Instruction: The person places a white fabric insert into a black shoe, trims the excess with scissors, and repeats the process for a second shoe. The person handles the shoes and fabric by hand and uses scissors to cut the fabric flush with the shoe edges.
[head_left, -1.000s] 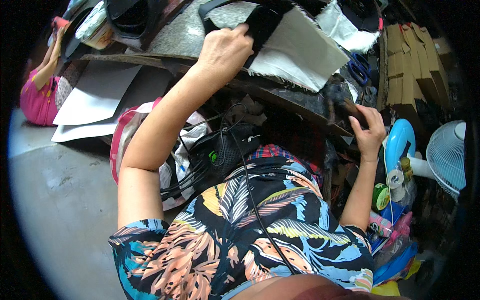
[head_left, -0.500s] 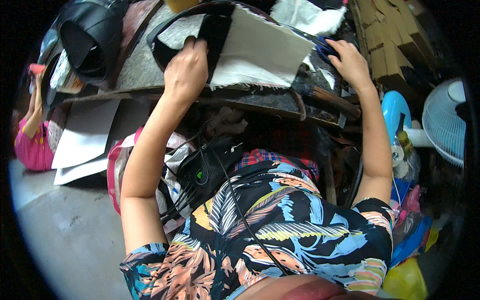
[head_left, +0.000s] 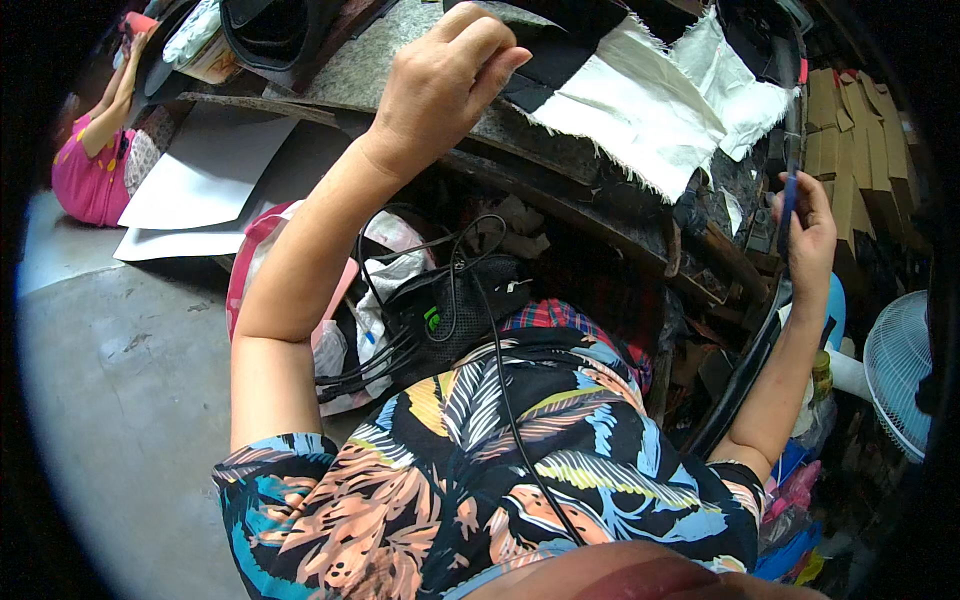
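My left hand point(head_left: 445, 85) is raised over the front of the worktable, its fingers curled and the thumb pressed against them. Whatever they may pinch is hidden. Beyond it lies a piece of black material point(head_left: 545, 62). White cloth point(head_left: 630, 105) with frayed edges lies against that black piece, its front edge hanging over the table's near side. Out to the right, my right hand point(head_left: 812, 235) is closed round the blue handle of a pair of scissors point(head_left: 788, 210). Their blades are hard to make out against the dark background.
The worktable point(head_left: 350, 55) has a worn grey top. A black moulded item point(head_left: 268, 40) stands at its left. White sheets point(head_left: 215, 170) lie below. A person in pink point(head_left: 95, 165) is at far left. Cardboard point(head_left: 850, 150) and a fan point(head_left: 900, 370) are on the right.
The view has swung, so the table sits higher and the cloth further right. My left hand has lifted off the black material. My right hand, with the scissors, has moved outward from the cloth.
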